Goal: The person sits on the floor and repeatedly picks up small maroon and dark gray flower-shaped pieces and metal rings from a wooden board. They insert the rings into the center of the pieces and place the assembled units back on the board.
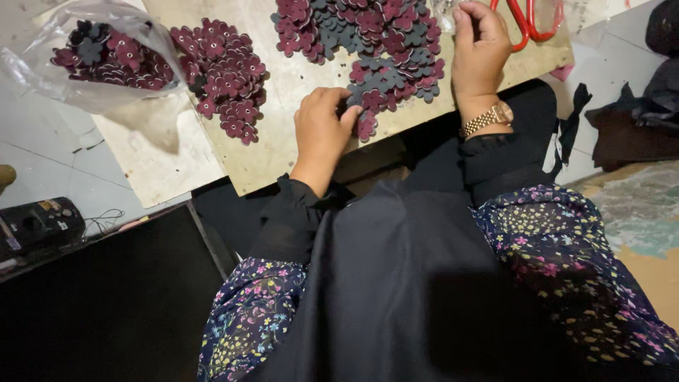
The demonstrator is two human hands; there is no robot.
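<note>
Two hands on the worktop [283, 152]: left hand [322, 131] pinches one maroon fabric flower [366, 126]; right hand [479, 49] rests curled, apparently empty. Three flower heaps: one loose maroon pile [226, 74], one mixed maroon-and-grey pile [375, 39], one in a clear bag [106, 53].

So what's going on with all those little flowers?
A person sits at a board covered in small flower-shaped cutouts, maroon and grey. The left hand rests its fingertips on a maroon flower at the edge of the mixed pile. The right hand, wearing a gold watch, presses on the same pile. A separate maroon heap lies beside a clear plastic bag holding more flowers. Red scissors sit nearby.
</note>
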